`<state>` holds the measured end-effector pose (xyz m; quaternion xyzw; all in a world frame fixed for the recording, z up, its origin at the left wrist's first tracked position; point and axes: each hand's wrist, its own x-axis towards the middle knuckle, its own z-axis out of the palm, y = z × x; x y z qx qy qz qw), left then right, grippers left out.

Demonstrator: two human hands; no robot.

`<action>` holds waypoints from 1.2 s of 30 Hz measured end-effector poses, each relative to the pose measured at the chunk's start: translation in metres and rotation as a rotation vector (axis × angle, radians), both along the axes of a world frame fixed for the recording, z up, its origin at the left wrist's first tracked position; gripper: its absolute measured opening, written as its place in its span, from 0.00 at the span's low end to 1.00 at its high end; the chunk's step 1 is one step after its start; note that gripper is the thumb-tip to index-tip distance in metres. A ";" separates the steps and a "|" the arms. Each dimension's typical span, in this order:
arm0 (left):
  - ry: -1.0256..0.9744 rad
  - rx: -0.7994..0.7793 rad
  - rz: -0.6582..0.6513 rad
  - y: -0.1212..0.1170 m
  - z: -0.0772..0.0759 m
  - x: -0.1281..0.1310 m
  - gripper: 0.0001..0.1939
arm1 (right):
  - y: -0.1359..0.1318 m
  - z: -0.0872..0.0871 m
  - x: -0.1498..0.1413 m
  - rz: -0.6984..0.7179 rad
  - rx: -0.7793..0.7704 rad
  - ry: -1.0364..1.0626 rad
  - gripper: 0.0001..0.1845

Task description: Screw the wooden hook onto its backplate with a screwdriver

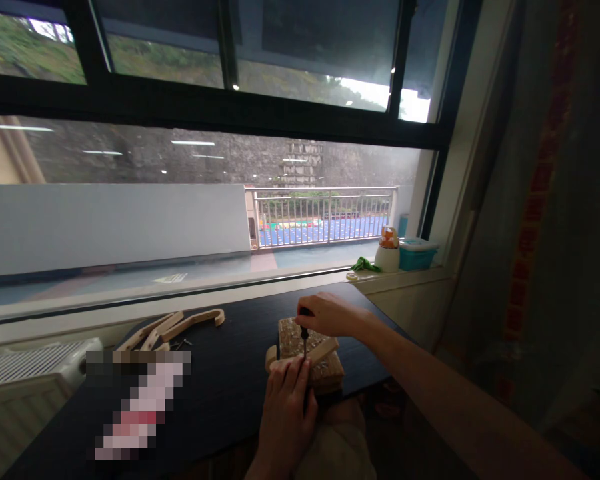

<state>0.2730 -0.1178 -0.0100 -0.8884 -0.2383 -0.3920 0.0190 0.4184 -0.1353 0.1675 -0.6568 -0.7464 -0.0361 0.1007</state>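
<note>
My right hand [327,313] is closed round the dark handle of a screwdriver [305,333], which stands upright with its shaft pointing down. Its tip meets a pale wooden hook [324,351] beside my left fingertips; whether a screw is there is too small to tell. The hook lies across a rough, chipboard-like block [333,379], its curved end sticking out to the left. My left hand [287,393] presses on the hook with its fingers and grips it against the block, covering part of both.
On the dark table [230,387], more wooden hooks [165,330] lie at the left, with several small screws [184,345] near them. A blurred-out patch covers something in front. The sill [405,277] holds a teal tub [418,255], a white container [387,257] and a green cloth [365,265].
</note>
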 end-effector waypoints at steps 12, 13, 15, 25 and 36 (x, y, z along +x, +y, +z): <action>0.010 0.006 0.021 -0.001 0.001 0.000 0.23 | 0.000 -0.003 0.003 0.024 0.018 0.013 0.13; 0.017 0.007 0.018 -0.001 0.001 -0.001 0.23 | 0.000 -0.003 0.003 0.021 0.021 0.016 0.13; 0.027 0.013 0.014 0.000 0.001 -0.001 0.24 | 0.001 -0.003 0.002 0.019 0.024 0.023 0.14; 0.032 -0.003 0.000 0.000 -0.001 -0.001 0.24 | -0.002 0.003 0.006 0.117 -0.018 0.088 0.11; 0.011 0.019 0.006 0.000 0.001 -0.002 0.24 | -0.002 0.008 0.004 0.087 -0.010 0.057 0.12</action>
